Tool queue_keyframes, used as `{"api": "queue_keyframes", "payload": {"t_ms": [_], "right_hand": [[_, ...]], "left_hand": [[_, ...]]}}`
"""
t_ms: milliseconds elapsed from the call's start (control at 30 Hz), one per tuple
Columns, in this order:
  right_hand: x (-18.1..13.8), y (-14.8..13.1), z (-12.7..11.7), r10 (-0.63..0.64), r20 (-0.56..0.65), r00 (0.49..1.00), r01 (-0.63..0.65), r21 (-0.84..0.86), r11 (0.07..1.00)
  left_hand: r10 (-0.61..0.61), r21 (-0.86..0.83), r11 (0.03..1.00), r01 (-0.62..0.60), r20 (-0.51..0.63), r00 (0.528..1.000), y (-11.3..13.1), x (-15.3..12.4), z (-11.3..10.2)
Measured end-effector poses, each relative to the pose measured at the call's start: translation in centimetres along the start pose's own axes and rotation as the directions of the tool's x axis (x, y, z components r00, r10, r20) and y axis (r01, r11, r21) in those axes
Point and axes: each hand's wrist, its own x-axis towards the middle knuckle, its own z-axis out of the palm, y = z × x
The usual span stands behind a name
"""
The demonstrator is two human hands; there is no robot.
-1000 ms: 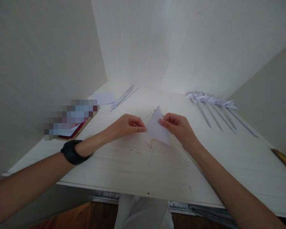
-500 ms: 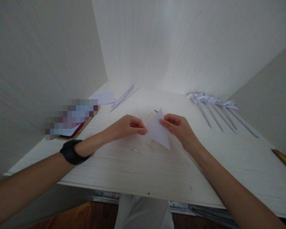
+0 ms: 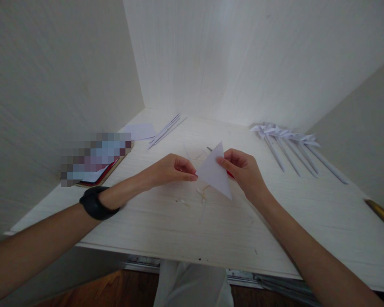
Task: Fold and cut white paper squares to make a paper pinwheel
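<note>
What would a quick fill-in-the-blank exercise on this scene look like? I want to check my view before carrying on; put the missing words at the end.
1. The white paper between the left hand and the right hand has the outline of a ____.
2. The black wristband is on the ____ arm.
3. The sticks with folded paper heads lie toward the person's ____ side.
4. The small patch beside the right fingers is coloured ____.

Missing words: triangle; left; right; red.
</note>
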Motion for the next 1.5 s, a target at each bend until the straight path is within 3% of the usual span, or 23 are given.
{"api": "queue_keyframes", "payload": {"t_ms": [500, 1100, 1500], "right_hand": [[-0.12, 0.18, 0.13, -0.09, -0.004, 0.996, 0.09, -0.032, 0.995], [-0.06, -0.35, 0.04, 0.016, 0.0, 1.0, -0.016, 0.107, 0.994], [-0.23, -0.22, 0.15, -0.009, -0.008, 1.0, 0.009, 0.077, 0.997]], "left_hand": [[0.032, -0.038, 0.999, -0.032, 0.005, 0.999, -0.42, 0.32, -0.01], [0.054, -0.007, 0.999, -0.054, 0.079, 0.995, 0.13, 0.13, -0.19], [0.048, -0.003, 0.999, -0.048, 0.102, 0.994, -0.04, 0.14, -0.4]]}}
